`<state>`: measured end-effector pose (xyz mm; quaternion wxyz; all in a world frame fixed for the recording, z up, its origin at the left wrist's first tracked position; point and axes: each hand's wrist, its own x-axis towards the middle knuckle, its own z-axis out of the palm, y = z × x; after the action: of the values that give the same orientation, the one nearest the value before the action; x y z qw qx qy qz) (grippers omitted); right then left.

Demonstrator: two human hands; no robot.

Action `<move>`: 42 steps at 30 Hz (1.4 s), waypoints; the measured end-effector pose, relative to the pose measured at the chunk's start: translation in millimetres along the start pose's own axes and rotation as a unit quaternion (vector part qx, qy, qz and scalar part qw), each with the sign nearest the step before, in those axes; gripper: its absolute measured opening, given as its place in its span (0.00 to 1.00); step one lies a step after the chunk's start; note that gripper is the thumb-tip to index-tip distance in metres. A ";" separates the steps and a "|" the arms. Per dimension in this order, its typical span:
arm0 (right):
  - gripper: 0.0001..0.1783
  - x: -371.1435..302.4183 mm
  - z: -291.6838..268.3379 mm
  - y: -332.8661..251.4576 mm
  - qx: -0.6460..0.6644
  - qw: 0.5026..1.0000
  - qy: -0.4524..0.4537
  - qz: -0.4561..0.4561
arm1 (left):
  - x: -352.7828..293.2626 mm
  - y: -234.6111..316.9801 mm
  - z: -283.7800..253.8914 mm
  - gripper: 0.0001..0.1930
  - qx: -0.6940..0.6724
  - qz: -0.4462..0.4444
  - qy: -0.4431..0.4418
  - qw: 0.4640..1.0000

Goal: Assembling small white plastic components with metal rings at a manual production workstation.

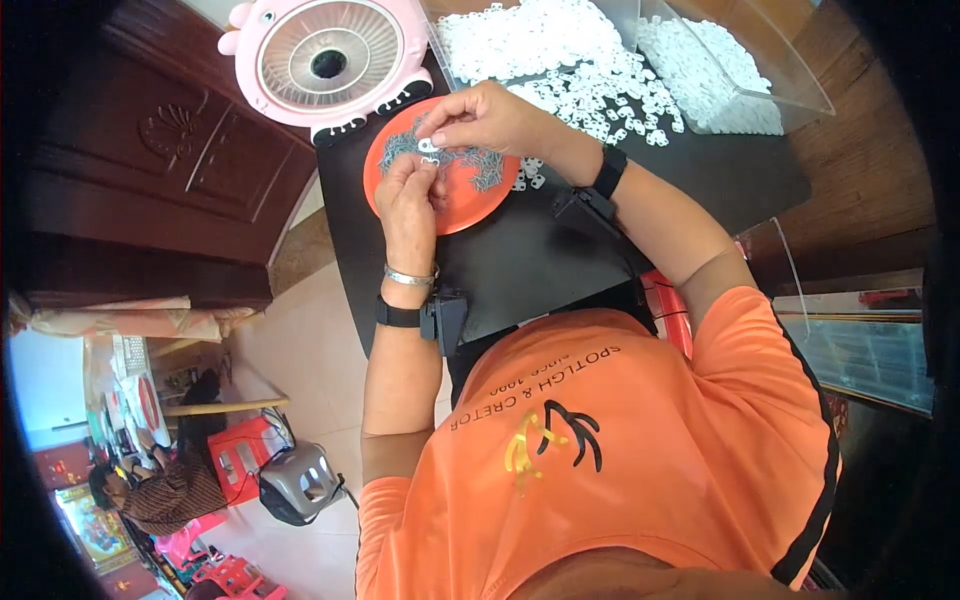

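Observation:
My left hand [410,195] and my right hand [490,118] meet over an orange round plate [455,212] on a black table top [520,260]. The plate holds a heap of small grey metal parts [480,168]. Between the fingertips of both hands sits a small white plastic piece [428,146]. My left wrist wears a silver bangle and a black strap, and my right wrist wears a black strap. A pile of small white plastic pieces [590,90] lies just beyond my right hand.
A pink round fan [325,60] stands at the table's far left edge. Clear plastic bins [720,70] with white pieces sit at the far right. Dark wooden furniture [160,150] stands to the left. Another person [150,490] sits far off at lower left, near red stools.

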<state>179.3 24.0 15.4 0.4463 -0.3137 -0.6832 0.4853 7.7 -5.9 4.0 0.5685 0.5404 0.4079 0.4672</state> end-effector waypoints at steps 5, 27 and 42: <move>0.11 -1.1 -0.9 -2.7 -0.084 0.996 0.000 -0.007 | 0.1 0.2 1.1 0.09 0.001 0.003 -0.004 1.000; 0.16 -5.5 21.7 1.3 -0.198 0.978 0.025 -0.064 | 1.7 -2.8 -3.3 0.09 -0.086 -0.012 0.011 0.996; 0.11 -5.2 31.7 4.4 -0.374 0.896 0.073 -0.229 | 1.0 -3.3 1.4 0.10 -0.056 -0.001 0.004 0.998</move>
<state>152.4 8.9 5.6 0.4438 -0.3271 -0.8325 0.0540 9.6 -5.2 0.9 0.5964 0.5056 0.3842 0.4910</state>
